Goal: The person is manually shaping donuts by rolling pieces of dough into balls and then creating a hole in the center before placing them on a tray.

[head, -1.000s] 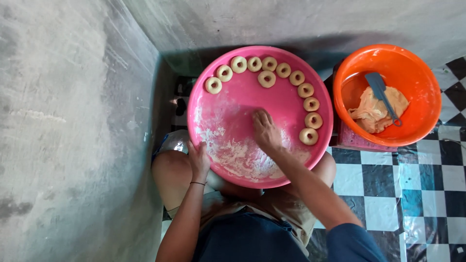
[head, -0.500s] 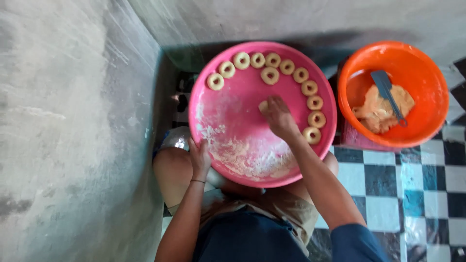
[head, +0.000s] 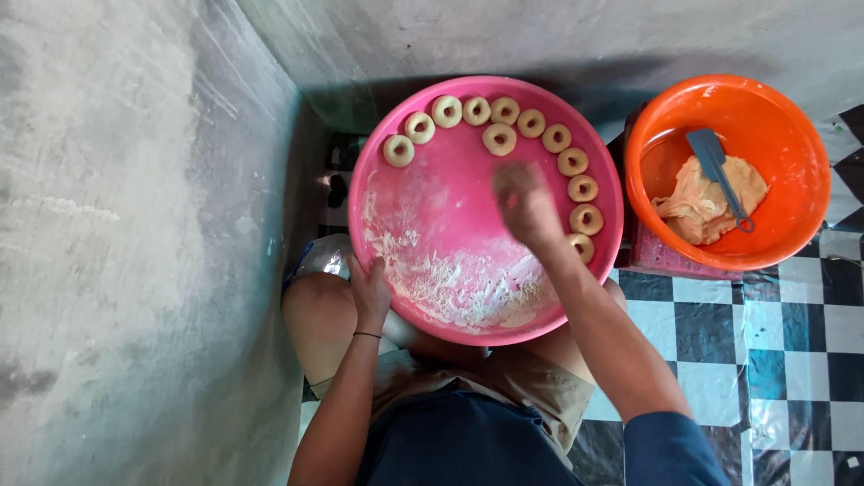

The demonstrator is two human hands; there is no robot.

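A big pink basin rests on my lap. Several ring-shaped dough pieces line its far rim in an arc, and loose flour covers its near part. My left hand grips the basin's near-left rim. Blurred by motion, my right hand hovers over the middle of the basin, close to the rings on the right side. Its fingers are curled, and I cannot tell if they hold anything.
An orange bowl at the right holds a lump of dough and a grey-blue spatula. It stands on a pink stool. Concrete walls close the left and far sides. The floor is black-and-white checked.
My right hand has lifted off the floured part and moved toward the basin's far right, near the rings. The left hand stays on the rim.
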